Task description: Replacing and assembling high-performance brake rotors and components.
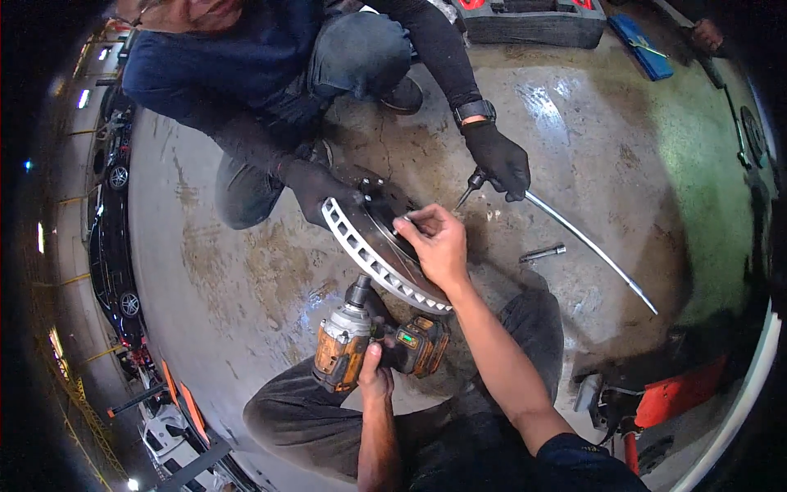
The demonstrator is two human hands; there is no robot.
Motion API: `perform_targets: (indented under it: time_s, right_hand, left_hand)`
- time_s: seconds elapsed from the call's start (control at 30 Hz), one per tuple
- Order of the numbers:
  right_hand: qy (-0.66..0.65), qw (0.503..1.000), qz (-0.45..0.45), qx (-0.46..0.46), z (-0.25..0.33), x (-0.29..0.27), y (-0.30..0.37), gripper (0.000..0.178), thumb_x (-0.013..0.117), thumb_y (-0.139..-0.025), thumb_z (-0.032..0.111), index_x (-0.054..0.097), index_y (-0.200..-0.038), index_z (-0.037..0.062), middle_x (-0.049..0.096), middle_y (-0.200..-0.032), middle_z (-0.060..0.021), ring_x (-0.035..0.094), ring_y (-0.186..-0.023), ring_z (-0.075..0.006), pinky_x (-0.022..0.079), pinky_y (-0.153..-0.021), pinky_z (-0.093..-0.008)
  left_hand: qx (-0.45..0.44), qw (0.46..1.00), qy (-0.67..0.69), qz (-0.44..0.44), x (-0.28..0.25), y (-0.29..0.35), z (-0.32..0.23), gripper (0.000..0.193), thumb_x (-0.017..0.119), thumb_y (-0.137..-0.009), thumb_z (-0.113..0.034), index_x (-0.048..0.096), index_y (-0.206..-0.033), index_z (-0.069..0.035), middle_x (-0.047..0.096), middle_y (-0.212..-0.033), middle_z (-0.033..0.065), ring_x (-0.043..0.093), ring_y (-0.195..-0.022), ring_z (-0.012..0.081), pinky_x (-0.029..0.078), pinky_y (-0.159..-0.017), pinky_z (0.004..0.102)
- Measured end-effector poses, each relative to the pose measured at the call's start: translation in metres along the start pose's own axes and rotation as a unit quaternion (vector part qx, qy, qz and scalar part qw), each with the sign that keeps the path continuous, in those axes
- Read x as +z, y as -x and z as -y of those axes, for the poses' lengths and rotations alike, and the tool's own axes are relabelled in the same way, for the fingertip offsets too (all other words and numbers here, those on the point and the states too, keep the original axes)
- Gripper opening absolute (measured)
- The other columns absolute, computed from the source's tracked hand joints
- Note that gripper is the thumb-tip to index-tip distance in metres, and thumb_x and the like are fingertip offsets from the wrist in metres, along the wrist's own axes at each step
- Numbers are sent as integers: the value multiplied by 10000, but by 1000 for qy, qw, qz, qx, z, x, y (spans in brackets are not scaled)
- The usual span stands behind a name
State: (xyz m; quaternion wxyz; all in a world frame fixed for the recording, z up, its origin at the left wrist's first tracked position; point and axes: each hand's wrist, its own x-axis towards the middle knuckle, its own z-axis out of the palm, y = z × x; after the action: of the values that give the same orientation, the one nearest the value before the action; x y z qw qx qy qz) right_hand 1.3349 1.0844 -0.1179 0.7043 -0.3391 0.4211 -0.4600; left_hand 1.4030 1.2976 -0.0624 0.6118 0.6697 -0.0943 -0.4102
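Note:
My left hand (375, 377) is wrapped round the grip of a yellow-and-black cordless impact wrench (334, 348), whose dark socket points up beside the brake disc's rim. Above it, a vented brake disc (375, 261) with a dark centre is tilted, its slotted silver edge toward me. My right hand (440, 246) reaches over the disc, thumb and fingers pinched near the centre; what they hold is too small to name. Across from me, a co-worker's black-gloved hand (320, 193) holds the disc's far side. Their other gloved hand (498, 160) grips a long chrome bar (590, 250).
A short chrome socket tool (543, 253) lies on the stained concrete floor (213, 271) to the right. Farther back are a black tool case (533, 29) and a blue flat object (641, 49). A red-and-black piece of equipment (676, 394) stands at the lower right; dark cars (106, 254) line the left.

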Motion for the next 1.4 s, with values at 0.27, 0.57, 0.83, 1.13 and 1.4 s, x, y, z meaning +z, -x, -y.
perform_targets:
  time_s: [0.27,0.57,0.83,1.13,1.4]
  right_hand:
    - [117,993,-4,-23,2,33,-8,236,774,-831,173,647,-864,-23,712,-766,-107,674,-703,-141,515,-660,-290]
    - [350,898,129,-233,5,28,32,315,701,-877,289,726,-1018,8,596,-1269,-234,613,-1118,-319,478,-939,-383]
    - [511,825,157,-182,-18,-14,109,957,780,-735,373,305,-1458,-38,368,-1479,-252,392,-1351,-430,333,-1120,-524]
    - [531,839,35,-112,19,-12,88,487,745,-747,115,624,-1198,-27,698,-989,-256,696,-941,-379,531,-844,-433]
    - [630,750,84,-184,34,18,67,370,820,-702,138,655,-982,-39,713,-844,-207,706,-776,-324,524,-741,-414]
  left_hand:
    - [28,998,29,-45,0,3,-3,581,700,-794,-282,546,-1249,46,594,-933,58,564,-844,166,455,-810,303]
    - [34,993,108,-31,-28,2,22,494,644,-842,-191,533,-1280,9,609,-1143,93,562,-900,158,477,-820,316]
    - [80,975,188,-82,-48,-7,31,415,648,-860,-248,584,-1185,3,660,-1027,101,590,-766,170,500,-712,319]
    - [123,984,114,53,-34,-48,61,305,717,-798,-140,641,-1069,-23,678,-931,72,597,-712,153,509,-695,320]
    - [71,984,113,119,-20,-102,71,557,856,-716,-245,643,-1184,-32,691,-1130,69,626,-1074,167,478,-983,341]
